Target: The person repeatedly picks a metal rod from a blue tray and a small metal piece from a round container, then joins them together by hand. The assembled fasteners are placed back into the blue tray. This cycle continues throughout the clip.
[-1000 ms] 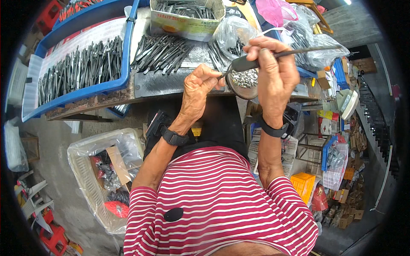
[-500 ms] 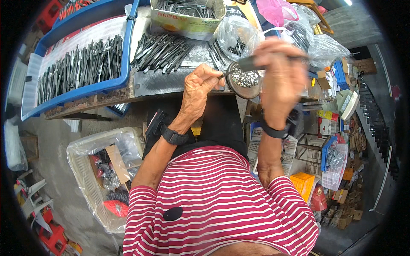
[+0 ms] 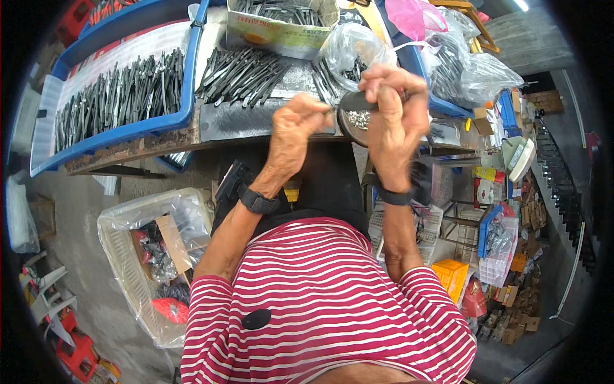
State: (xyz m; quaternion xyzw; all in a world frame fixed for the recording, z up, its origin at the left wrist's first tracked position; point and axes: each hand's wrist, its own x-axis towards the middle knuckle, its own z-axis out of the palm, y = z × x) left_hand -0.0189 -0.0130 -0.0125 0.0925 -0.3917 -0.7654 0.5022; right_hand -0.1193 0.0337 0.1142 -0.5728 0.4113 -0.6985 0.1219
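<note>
My left hand (image 3: 293, 134) is held over the bench front with thumb and fingers pinched together. A small dark piece shows at its fingertips, too blurred to name. To its right, my right hand (image 3: 398, 125) is closed around a dark bar-shaped tool (image 3: 355, 101), whose end points left toward the left fingertips. Under that tool sits a round dark dish (image 3: 345, 131) holding small shiny metal bits (image 3: 358, 120). Behind my left hand lies a heap of thin dark metal strips (image 3: 240, 77), on the bench beside a metal plate (image 3: 233, 121).
A blue tray (image 3: 115, 144) of dark strips stands at the left. A cardboard box (image 3: 275, 35) of strips is at the back, with clear plastic bags (image 3: 348, 54) and a pink bag (image 3: 412, 19) rightward. A lined crate (image 3: 121, 249) stands on the floor.
My right hand has come down and left, bringing the dark bar-shaped tool over the dish and nearer the left fingertips. My left hand has shifted slightly left, still pinched.
</note>
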